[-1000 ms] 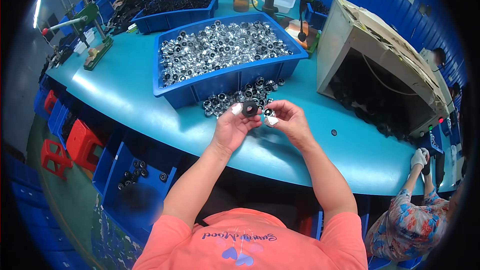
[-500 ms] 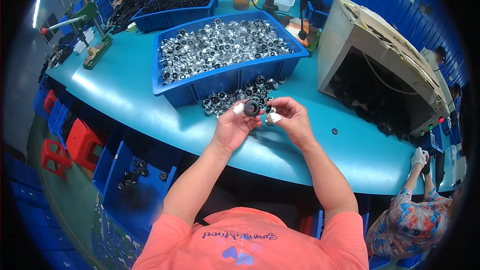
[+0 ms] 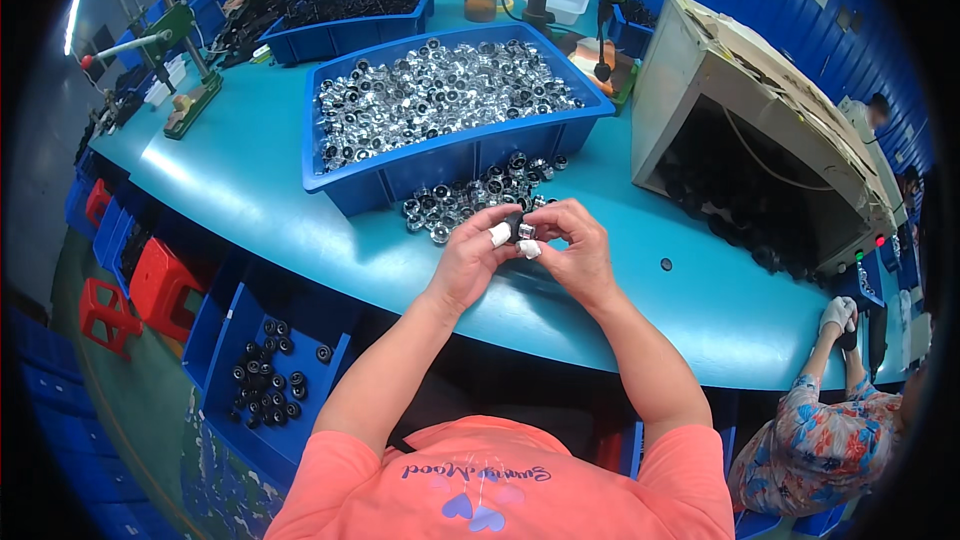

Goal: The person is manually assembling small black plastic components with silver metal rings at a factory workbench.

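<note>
My left hand (image 3: 472,258) pinches a black ring (image 3: 514,221), now seen nearly edge-on. Against its right side, my right hand (image 3: 578,252) holds a small shiny silver-and-black round part (image 3: 527,231). The two pieces meet between my fingertips, which partly cover them; how far one sits inside the other is hidden. White wraps show on a digit of each hand. Just beyond my hands lies a loose pile of similar shiny parts (image 3: 460,202), spilled before a big blue tub (image 3: 400,172) heaped with more of them.
A beige box-like machine (image 3: 655,90) with black rings in its opening stands at right. One small black disc (image 3: 666,264) lies on the turquoise table (image 3: 240,200). Below left, a blue bin (image 3: 335,360) holds several black wheels. A green press (image 3: 195,105) stands far left; a co-worker's gloved hands (image 3: 838,314) are at right.
My hands have come together: the ring has turned from facing me to edge-on and now meets the shiny part. More wheels show in the bin below left, where a blur was.
</note>
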`<action>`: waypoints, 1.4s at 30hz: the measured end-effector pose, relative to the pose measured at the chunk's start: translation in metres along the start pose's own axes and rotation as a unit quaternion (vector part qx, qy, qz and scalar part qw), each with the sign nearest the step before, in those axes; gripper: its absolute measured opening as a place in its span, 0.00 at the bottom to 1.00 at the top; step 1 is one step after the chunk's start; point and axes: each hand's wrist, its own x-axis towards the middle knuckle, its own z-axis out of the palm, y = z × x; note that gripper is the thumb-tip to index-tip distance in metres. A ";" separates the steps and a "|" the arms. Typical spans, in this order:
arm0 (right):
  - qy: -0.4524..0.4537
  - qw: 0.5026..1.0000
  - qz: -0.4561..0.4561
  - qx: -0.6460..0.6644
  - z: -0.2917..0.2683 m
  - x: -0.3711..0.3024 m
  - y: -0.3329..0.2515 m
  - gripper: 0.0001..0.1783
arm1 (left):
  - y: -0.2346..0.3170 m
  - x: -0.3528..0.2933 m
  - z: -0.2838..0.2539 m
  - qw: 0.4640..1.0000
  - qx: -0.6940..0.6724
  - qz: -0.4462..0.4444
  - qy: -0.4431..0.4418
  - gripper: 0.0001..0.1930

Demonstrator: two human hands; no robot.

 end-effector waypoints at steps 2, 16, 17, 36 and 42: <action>0.007 1.000 -0.003 -0.006 -0.001 0.000 -0.001 0.19 | 0.000 0.000 0.002 1.000 0.013 0.008 0.000 0.22; -0.010 0.999 -0.001 0.036 0.004 -0.001 -0.005 0.23 | -0.007 0.000 0.014 0.982 0.159 0.079 0.067 0.16; -0.022 0.999 0.024 0.042 0.001 0.000 -0.003 0.23 | -0.005 -0.001 0.015 0.982 0.158 0.080 0.068 0.15; -0.082 0.974 0.156 0.143 0.000 -0.004 0.023 0.21 | -0.008 -0.001 0.008 0.971 0.226 0.071 0.008 0.21; -0.055 0.974 0.117 0.185 0.012 -0.012 0.025 0.23 | -0.009 0.001 0.010 0.961 0.242 0.111 0.069 0.16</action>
